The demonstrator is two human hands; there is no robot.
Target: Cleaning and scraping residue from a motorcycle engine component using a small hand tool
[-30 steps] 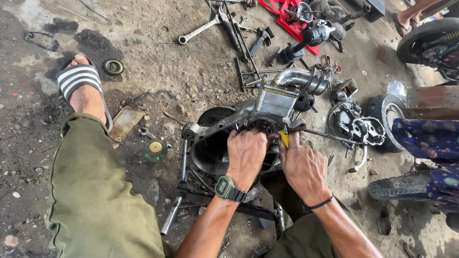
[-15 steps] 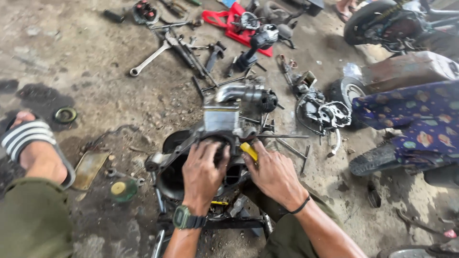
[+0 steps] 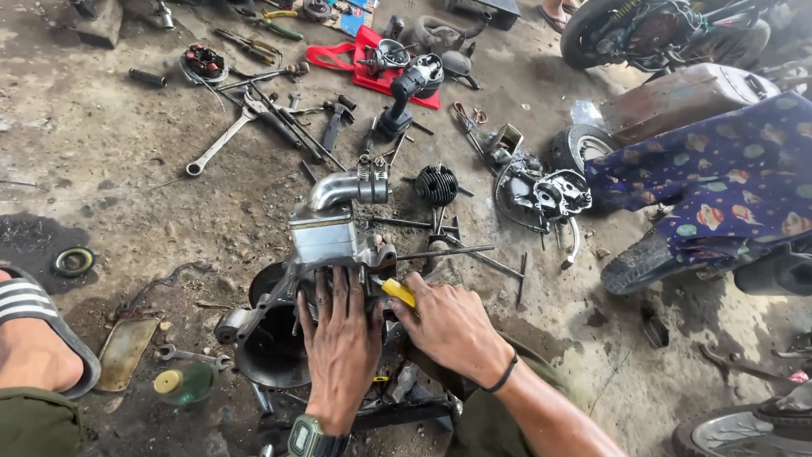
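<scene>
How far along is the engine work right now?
Done: the engine is out on the floor, and a finned cylinder and a cover part lie apart. In hand: the left hand presses flat on the casing while the right hand grips a yellow-handled tool against it. Left: loose parts remain scattered.

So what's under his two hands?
The left hand lies flat on a grey metal engine. The right hand grips a yellow-handled tool. The tool's tip and the engine's top beneath the palms are covered.
</scene>
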